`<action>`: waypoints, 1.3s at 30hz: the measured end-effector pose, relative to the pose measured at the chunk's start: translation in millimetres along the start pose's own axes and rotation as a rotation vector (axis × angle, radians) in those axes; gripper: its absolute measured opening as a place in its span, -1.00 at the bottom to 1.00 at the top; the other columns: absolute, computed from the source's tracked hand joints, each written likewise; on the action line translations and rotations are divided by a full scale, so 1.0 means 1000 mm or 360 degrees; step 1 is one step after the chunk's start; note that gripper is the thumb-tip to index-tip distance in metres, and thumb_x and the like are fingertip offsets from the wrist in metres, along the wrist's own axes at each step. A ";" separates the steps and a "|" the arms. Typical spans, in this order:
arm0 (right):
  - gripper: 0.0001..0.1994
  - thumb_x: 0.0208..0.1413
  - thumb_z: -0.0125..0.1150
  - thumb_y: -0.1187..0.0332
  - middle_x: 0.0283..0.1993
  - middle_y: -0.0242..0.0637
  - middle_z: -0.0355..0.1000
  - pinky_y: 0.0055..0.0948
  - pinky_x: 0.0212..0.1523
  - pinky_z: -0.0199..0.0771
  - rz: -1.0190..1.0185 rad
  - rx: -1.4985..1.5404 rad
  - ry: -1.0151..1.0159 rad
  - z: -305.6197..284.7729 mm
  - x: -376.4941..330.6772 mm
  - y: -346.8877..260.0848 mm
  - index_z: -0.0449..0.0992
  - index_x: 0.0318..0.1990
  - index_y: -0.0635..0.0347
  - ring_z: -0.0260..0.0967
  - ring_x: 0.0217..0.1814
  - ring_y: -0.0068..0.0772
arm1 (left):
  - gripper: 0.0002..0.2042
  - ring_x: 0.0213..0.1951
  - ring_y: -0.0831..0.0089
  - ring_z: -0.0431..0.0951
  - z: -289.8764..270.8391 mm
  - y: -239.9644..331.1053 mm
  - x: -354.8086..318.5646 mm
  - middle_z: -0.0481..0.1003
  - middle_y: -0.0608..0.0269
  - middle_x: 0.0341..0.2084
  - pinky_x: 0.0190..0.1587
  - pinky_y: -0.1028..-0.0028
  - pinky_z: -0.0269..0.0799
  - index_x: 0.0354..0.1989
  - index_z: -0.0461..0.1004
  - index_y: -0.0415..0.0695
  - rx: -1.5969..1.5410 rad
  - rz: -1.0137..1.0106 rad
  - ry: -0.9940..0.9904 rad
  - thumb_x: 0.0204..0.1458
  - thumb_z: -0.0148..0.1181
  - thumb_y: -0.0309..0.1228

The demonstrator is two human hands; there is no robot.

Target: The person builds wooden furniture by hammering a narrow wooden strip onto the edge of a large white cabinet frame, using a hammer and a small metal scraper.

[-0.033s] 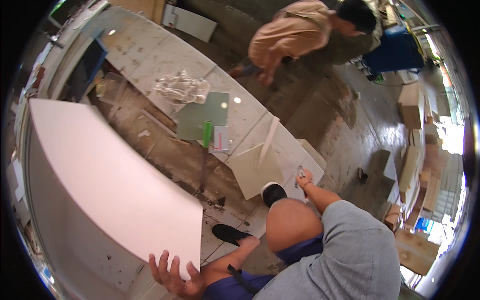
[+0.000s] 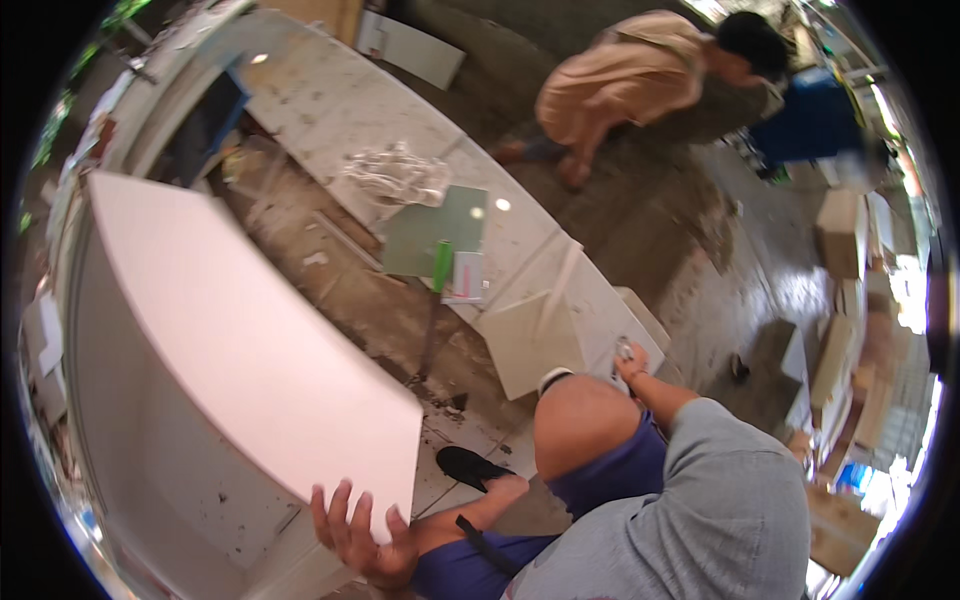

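Observation:
A long white panel (image 2: 250,340) slants across the left side, its near end by my legs. My left hand (image 2: 365,535) grips that end's lower corner, fingers around the edge. Farther right, my right hand (image 2: 630,365) is closed at the end of a pale tiled ledge (image 2: 540,240), around a small metallic-looking item (image 2: 624,348) too small to make out. Beside it a cream board (image 2: 530,345) lies with a pale strip (image 2: 560,285) across it. A green-handled tool (image 2: 442,265) rests against a grey-green sheet (image 2: 425,235), next to a small white card (image 2: 467,277).
A bundle of whitish cord (image 2: 395,175) lies on the ledge. Beyond it, a person in an orange-tan shirt (image 2: 620,75) bends over near a blue object (image 2: 810,120). Boxes and boards (image 2: 840,235) line the right side. My black shoe (image 2: 470,467) is on the tiles.
The whole view has shifted, so most things sit a little farther right. My right knee now covers most of one shoe. Both hands keep their places on the panel and ledge.

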State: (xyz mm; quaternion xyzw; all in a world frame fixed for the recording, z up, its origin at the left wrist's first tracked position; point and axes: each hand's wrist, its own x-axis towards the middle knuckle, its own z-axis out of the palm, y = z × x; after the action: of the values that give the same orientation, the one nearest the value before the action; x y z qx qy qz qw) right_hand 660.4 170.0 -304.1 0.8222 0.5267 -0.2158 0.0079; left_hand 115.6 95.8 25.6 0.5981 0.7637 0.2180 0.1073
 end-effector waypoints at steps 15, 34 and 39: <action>-0.87 0.05 0.27 0.48 -0.48 -0.45 0.42 -0.54 -0.45 0.37 -0.1695 0.1306 -0.0267 -0.200 0.031 -0.434 0.40 -0.39 0.20 0.33 -0.44 -0.70 | -0.69 0.18 -0.02 0.37 -0.009 -0.003 0.006 0.45 -0.01 0.07 0.22 0.14 0.28 -0.05 0.49 -0.24 -0.0109 -0.0031 0.0538 -0.01 0.24 -0.49; -0.83 0.02 0.30 0.53 -0.43 -0.40 0.43 -0.57 -0.34 0.33 -0.1095 0.1700 -0.2031 -0.180 -0.157 -0.468 0.37 -0.43 0.16 0.33 -0.39 -0.59 | -0.65 0.14 -0.01 0.40 0.001 0.009 0.010 0.45 -0.06 0.04 0.20 0.19 0.31 0.08 0.41 -0.30 -0.0116 -0.0168 0.0572 0.08 0.04 -0.56; -0.81 -0.01 0.32 0.54 -0.42 -0.40 0.44 -0.57 -0.38 0.32 -0.1065 0.1718 -0.1978 -0.179 -0.174 -0.476 0.36 -0.40 0.16 0.33 -0.41 -0.60 | -0.64 0.10 0.01 0.43 0.003 0.011 0.009 0.47 -0.03 0.00 0.15 0.19 0.32 0.07 0.42 -0.28 -0.0177 -0.0152 0.0717 0.06 0.11 -0.54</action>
State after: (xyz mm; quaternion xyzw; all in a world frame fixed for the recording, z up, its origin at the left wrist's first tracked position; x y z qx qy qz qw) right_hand 246.9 274.9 23.8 0.2510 0.4664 -0.8330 -0.1600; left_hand 124.0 107.0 28.8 0.4906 0.7826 0.3825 -0.0228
